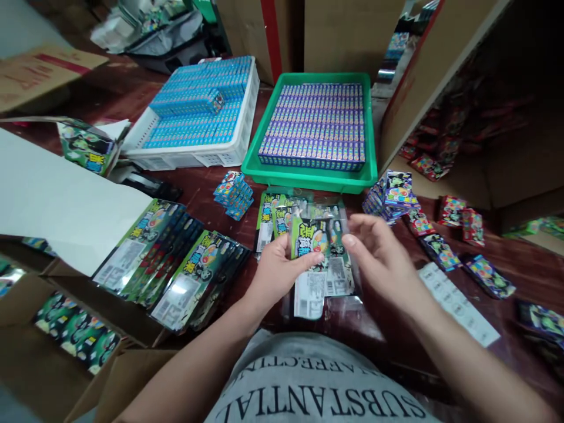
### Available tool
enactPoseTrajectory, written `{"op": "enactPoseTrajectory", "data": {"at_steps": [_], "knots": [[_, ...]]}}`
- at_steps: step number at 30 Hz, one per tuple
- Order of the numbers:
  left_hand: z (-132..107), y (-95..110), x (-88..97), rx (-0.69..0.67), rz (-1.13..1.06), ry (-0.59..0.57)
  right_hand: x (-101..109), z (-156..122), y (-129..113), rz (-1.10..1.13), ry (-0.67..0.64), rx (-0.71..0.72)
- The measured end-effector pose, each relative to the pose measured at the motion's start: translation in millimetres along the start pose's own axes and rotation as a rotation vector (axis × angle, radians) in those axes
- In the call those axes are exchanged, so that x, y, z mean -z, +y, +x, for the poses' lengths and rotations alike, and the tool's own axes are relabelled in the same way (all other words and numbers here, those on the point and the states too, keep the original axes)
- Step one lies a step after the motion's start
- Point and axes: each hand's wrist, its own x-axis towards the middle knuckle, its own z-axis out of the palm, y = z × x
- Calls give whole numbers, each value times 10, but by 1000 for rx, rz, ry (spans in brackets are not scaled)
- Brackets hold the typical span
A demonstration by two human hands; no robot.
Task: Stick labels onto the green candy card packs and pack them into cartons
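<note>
My left hand (275, 273) is closed on a clear plastic packet with a green printed card (308, 258), held over the dark red table. My right hand (379, 258) is beside it, fingers half curled, thumb and forefinger touching the packet's right edge. More of the same flat packets (275, 214) lie fanned out just beyond the one I hold. A green tray (308, 176) packed with rows of small purple boxes stands behind them. To its left stands a white crate (194, 155) filled with small light-blue boxes.
Stacks of filled green packets (176, 264) lean at the left beside open cardboard boxes (66, 341). A small pile of blue boxes (233, 194) and purple boxes (392, 194) flank the tray. Loose small boxes (458, 241) and a label strip (458, 302) lie right. Cardboard cartons stand behind.
</note>
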Motion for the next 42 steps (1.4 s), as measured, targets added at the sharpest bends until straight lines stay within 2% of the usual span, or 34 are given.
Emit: {"op": "enactPoseTrajectory", "data": {"at_steps": [3,6,8,11,14,16,21,24,28,32,34,36,38,42], "knots": [[18,-125,-63,-53,-114,95,-364,-187,44,33,-50,-207],[43,-263,-92,-80,-218,140,-587,-246,37,-47,73,-198],[46,-339,-91,-146,-143,236,-679,-242,65,-118,136,-168],[35,-425,-75,-323,114,381,-785,-236,171,-250,193,-144],[36,-489,-33,-455,180,410,-823,-251,277,-280,225,-147],[36,-520,30,-472,155,354,-786,-252,316,-195,213,-125],[-81,-574,247,-397,111,67,-618,-166,350,301,53,-117],[-213,-618,331,-322,67,-6,-584,-150,363,393,-52,-138],[-329,-628,403,-263,-45,-83,-535,-220,375,424,-144,-201],[-309,-496,499,-182,22,-120,-412,-231,366,409,-247,-247],[-259,-406,541,-182,76,-77,-374,-195,350,326,-238,-149],[-207,-331,561,-214,133,-29,-375,-153,332,203,-185,14],[-165,-282,558,-236,135,-5,-406,-122,323,126,-121,116],[-112,-257,530,-202,40,-31,-464,-106,370,93,-106,80]]}}
